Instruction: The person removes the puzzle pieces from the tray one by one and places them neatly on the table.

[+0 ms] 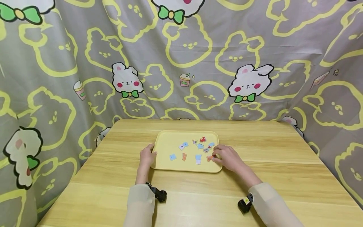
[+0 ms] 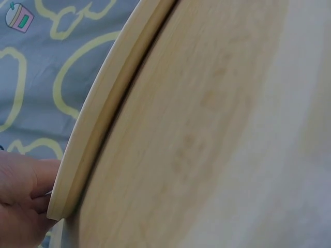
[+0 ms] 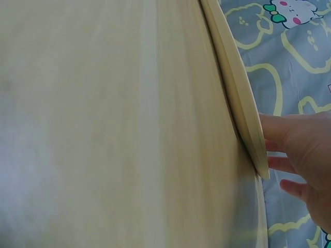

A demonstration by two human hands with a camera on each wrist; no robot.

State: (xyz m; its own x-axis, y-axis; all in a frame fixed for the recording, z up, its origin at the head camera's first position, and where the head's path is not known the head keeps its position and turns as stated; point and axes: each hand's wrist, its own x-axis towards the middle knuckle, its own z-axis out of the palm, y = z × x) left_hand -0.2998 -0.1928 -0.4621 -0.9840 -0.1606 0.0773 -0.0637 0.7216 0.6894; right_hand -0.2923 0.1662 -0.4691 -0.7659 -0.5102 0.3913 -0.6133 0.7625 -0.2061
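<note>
On the wooden table lies a pale yellow tray (image 1: 164,138) with several small flat paper cutouts on it. My left hand (image 1: 146,157) holds the tray's left rim, its thumb over the edge; in the left wrist view that hand (image 2: 20,196) shows at the tray's side. Reaching over the right rim, my right hand (image 1: 228,157) pinches an orange bear cutout (image 1: 209,158) at the near right. Its fingertips are partly hidden behind the rim in the right wrist view. Another orange bear cutout (image 1: 184,156) lies between a blue cutout (image 1: 172,157) and a blue-and-white one (image 1: 198,159).
Toward the tray's back right, a red cutout (image 1: 203,139) lies near several overlapping blue ones. A blue-and-lilac cutout (image 1: 183,145) is near the middle. Behind the table (image 1: 263,151) hangs a grey curtain (image 1: 158,60) with cartoon animals.
</note>
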